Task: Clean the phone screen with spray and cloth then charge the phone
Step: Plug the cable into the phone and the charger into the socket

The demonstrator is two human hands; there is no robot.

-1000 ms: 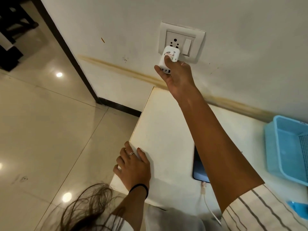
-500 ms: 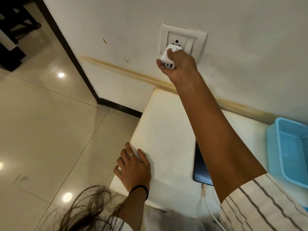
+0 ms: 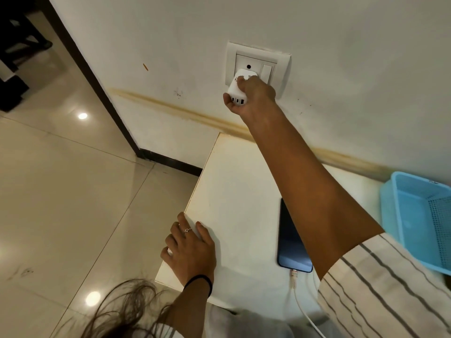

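My right hand (image 3: 253,96) grips a white charger adapter (image 3: 238,90) and holds it against the wall socket (image 3: 258,63) above the table. The adapter's ports face down toward me. A dark phone (image 3: 291,242) lies flat on the white table (image 3: 234,191), partly hidden under my right forearm. A white cable (image 3: 301,301) is plugged into the phone's near end and runs off toward me. My left hand (image 3: 189,250) rests flat on the table's near left corner, fingers spread, holding nothing.
A light blue plastic basket (image 3: 415,215) stands at the table's right side against the wall. The table's left edge drops to a glossy tiled floor (image 3: 61,191). A switch (image 3: 266,70) sits right of the socket holes.
My right hand has pushed the adapter up and into the socket plate. The left hand has stayed on the table corner.
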